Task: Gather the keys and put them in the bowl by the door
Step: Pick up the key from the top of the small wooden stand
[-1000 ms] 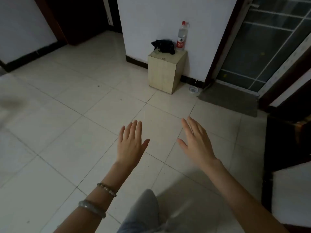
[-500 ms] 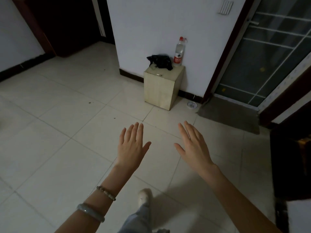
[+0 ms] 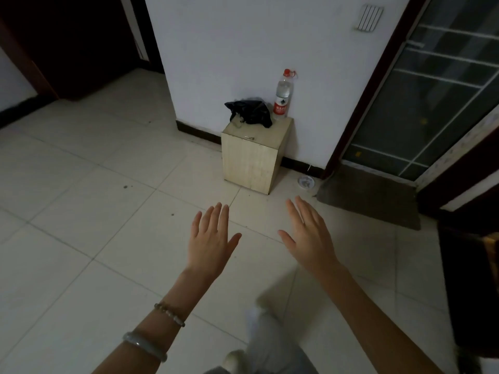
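Ahead of our flat, empty left hand [image 3: 210, 240] and right hand [image 3: 310, 236], fingers spread, stands a pale wooden box [image 3: 253, 155]; small metal key [image 3: 249, 137] on top.

She's stepping closer: the wooden box [image 3: 253, 157] against the wall looms larger and nearer than a second ago, and the little bowl [image 3: 305, 182] by the doormat [image 3: 370, 198] now sits just beyond her right hand [image 3: 310, 236]. A wall switch [image 3: 370, 17] has come into sight above.
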